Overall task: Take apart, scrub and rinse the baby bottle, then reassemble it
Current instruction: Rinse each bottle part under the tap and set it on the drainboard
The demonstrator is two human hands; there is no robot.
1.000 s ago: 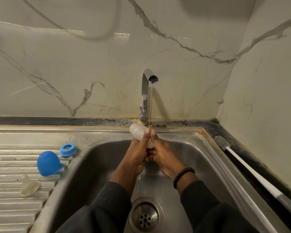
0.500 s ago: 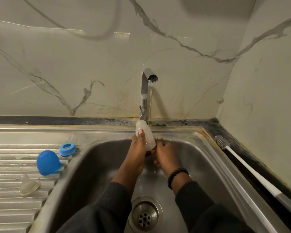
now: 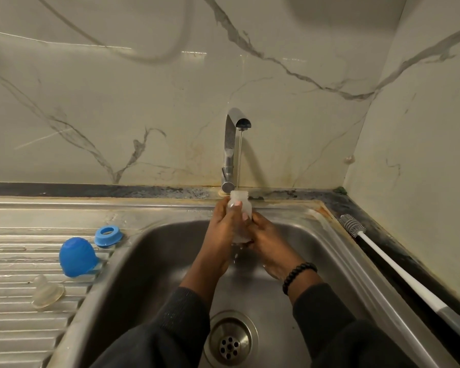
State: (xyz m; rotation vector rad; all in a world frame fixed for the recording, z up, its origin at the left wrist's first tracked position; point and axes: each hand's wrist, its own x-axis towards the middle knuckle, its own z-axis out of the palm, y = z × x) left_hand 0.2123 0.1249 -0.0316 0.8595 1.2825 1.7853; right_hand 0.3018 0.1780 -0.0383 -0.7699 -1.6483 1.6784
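Note:
The clear bottle body (image 3: 240, 200) stands upright over the sink, its open mouth under a thin stream from the tap (image 3: 231, 144). My left hand (image 3: 225, 229) grips its side, fingers wrapped round it. My right hand (image 3: 266, 240) holds its lower end, where water drips off. On the draining board at left lie the blue cap (image 3: 76, 257), the blue screw ring (image 3: 108, 235) and the clear teat (image 3: 47, 290), all apart from the bottle.
A long white bottle brush (image 3: 398, 272) lies along the sink's right rim by the wall. The steel sink (image 3: 154, 261) has its drain (image 3: 230, 341) near my sleeves. Marble walls close the back and right.
The bottle has turned from lying tilted to the left to standing upright under the stream. My right hand shifted down to its base.

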